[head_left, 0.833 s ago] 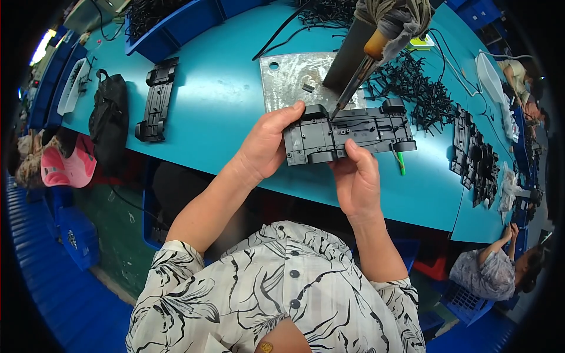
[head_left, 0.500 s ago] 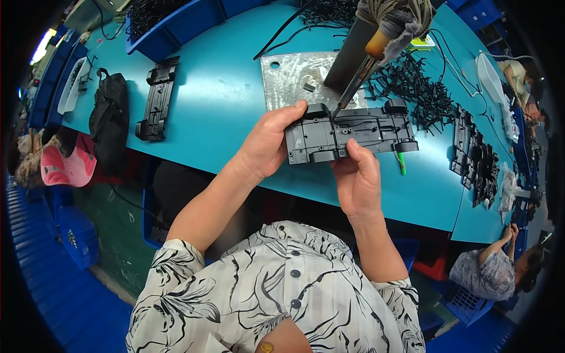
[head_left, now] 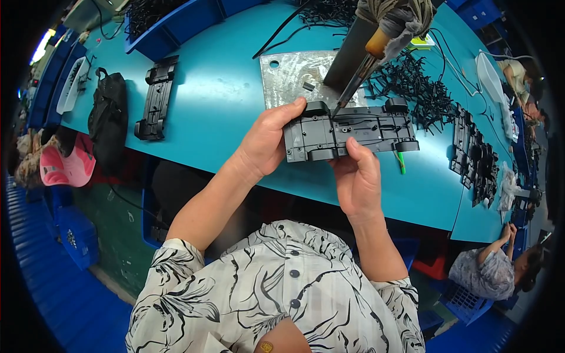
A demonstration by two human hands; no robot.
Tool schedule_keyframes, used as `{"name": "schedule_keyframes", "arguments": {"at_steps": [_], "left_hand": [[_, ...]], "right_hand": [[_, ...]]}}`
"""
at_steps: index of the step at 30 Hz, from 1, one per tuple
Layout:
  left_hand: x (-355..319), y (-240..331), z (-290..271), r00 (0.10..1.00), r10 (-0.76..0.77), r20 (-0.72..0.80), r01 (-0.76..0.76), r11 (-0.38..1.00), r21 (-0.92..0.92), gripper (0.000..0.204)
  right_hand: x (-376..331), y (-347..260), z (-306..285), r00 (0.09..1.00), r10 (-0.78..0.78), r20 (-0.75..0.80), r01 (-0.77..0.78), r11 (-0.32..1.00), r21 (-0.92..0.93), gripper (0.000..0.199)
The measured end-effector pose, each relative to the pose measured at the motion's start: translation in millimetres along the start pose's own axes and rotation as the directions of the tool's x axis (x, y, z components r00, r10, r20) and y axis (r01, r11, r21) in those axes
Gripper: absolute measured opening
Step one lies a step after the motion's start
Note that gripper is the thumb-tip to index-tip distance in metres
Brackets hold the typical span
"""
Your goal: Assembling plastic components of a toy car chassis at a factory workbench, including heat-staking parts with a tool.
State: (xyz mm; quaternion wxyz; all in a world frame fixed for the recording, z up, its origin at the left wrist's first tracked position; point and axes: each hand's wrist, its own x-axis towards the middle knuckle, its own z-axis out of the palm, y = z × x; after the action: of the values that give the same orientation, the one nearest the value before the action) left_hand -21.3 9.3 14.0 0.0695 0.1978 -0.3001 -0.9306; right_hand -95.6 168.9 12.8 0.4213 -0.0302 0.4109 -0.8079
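Both my hands hold a dark grey plastic toy-car chassis (head_left: 347, 130) above the teal table (head_left: 218, 100). My left hand (head_left: 266, 141) grips its left end, fingers over the top edge. My right hand (head_left: 358, 176) holds its lower edge, thumb on the underside. A hanging tool with an orange handle (head_left: 376, 44) and a thin dark tip (head_left: 348, 94) touches the chassis near its upper middle. A small green piece (head_left: 401, 162) sticks out below the chassis on the right.
A scratched metal plate (head_left: 294, 76) lies behind the chassis. A heap of black plastic parts (head_left: 421, 88) sits at right, more chassis (head_left: 477, 159) at far right, another one (head_left: 154, 97) at left. A black bag (head_left: 109, 117), blue bins (head_left: 170, 23) and a seated person (head_left: 491, 267) are around.
The chassis has shifted slightly under the tool tip between my hands. Both hands keep their hold.
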Motion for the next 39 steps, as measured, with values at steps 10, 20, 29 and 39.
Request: {"name": "schedule_keyframes", "arguments": {"at_steps": [10,20,29,39], "left_hand": [[-6.6,-5.0,-4.1,1.0,-0.006,-0.002,0.006,0.998,0.059,0.036],[-17.0,-11.6,-4.3,0.995,0.095,0.033,-0.098,0.988,0.117,0.033],[-12.5,-9.1,-4.5,0.999,0.04,-0.023,-0.038,0.996,0.083,0.035],[-8.0,-1.0,0.3,0.999,0.041,-0.031,-0.038,0.995,0.09,0.034]], "right_hand": [[-4.9,4.7,-5.2,1.0,-0.013,0.001,0.013,1.0,0.007,0.028],[-11.9,-1.6,3.3,1.0,0.03,0.005,-0.03,0.999,-0.028,0.029],[-4.3,8.1,-7.7,0.998,0.021,-0.058,-0.026,0.996,-0.087,0.03],[0.7,5.7,-4.1,0.998,0.003,-0.064,-0.008,0.997,-0.083,0.03]]}}
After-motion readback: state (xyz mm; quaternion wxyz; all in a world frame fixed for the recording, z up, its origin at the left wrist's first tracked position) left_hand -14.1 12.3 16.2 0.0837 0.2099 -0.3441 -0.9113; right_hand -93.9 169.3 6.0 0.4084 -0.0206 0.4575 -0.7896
